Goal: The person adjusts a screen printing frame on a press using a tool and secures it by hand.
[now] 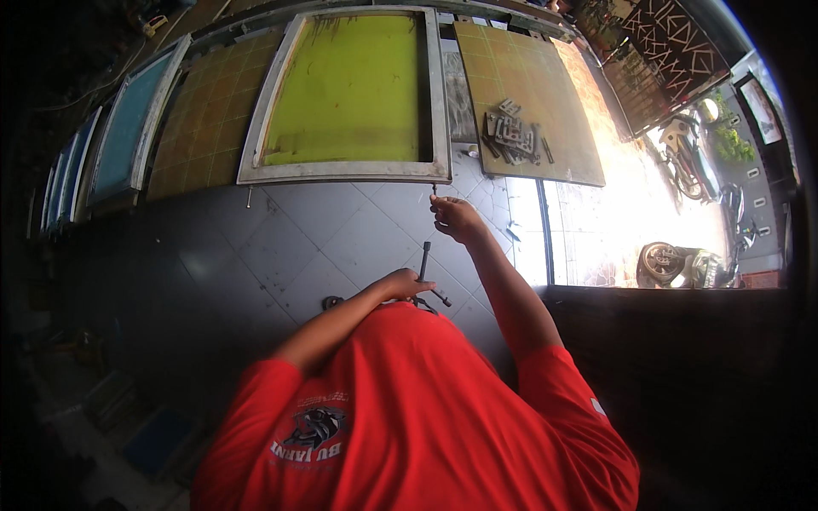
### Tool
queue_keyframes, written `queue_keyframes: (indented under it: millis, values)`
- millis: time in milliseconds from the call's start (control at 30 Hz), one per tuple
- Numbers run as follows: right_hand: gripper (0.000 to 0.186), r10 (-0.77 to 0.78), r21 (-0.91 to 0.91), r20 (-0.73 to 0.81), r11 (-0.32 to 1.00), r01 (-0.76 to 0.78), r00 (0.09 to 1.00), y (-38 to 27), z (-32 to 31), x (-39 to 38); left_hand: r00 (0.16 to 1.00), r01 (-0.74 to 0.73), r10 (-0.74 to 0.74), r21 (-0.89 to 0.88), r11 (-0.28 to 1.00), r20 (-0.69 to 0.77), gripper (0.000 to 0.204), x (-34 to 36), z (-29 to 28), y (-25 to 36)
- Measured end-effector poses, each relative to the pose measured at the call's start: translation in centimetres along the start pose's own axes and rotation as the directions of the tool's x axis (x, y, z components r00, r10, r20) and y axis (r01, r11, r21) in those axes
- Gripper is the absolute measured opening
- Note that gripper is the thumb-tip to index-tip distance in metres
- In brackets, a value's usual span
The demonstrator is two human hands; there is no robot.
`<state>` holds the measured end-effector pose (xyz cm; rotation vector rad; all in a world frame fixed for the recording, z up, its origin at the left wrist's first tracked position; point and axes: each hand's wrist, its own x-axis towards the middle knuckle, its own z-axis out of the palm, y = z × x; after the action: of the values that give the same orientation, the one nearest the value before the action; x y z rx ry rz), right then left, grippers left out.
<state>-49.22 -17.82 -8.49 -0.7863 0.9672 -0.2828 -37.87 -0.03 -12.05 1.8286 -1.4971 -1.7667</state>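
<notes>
tiled floor (354, 234), two hands (460, 220), one tool (425, 262)

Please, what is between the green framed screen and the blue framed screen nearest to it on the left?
In the head view, a brown panel with pale grid lines lies between the green screen and the blue screen.

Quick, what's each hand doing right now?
Left hand: closed, holding a dark metal tool.
Right hand: fingers closed on a small dark bolt.

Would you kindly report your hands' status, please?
Left hand holding dark metal tool. Right hand pinching bolt, near right corner of framed screen. No visible obstruction.
</notes>
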Motion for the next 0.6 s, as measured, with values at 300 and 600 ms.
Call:
queue_keyframes:
  millis: [300,600]
  values:
    - [0.015,-0.023,0.216,0.096,0.976,0.002,0.995,-0.5,2.4,-1.8,0.834,0.042,-0.272,-0.436,0.899,-0.48,0.045,-6.9,-2.1,-7.7]
    - [0.016,-0.057,0.342,0.032,0.939,0.043,0.998,2.7,0.8,1.3,0.651,0.031,-0.536,-0.687,0.726,-0.537,0.045,-14.1,-1.8,-17.7]
